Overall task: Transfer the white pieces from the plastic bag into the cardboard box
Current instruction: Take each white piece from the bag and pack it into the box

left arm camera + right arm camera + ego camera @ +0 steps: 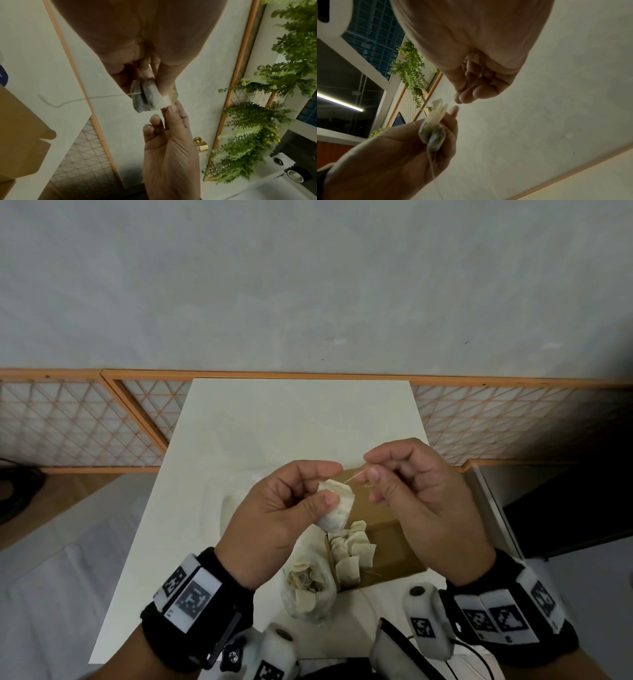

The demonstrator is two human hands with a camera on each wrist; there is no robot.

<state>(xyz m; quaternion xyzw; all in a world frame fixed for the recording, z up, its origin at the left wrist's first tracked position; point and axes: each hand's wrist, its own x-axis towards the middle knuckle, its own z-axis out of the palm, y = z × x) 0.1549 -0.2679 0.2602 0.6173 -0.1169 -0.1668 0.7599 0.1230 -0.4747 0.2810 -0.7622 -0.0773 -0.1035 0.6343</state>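
Note:
My left hand pinches a white tea-bag piece between thumb and fingers, raised above the cardboard box. A thin string runs from the piece's top to my right hand, which pinches it between thumb and forefinger. The left wrist view shows the piece folded double, with a loose thread trailing off. In the right wrist view the piece sits in the left hand below the right fingertips. Several white pieces lie in the box. The clear plastic bag lies left of the box, holding more pieces.
Box and bag sit near the front of a white table. An orange-framed lattice panel runs behind the table against a grey wall. White sensor pods hang at my wrists. A dark unit stands right of the table.

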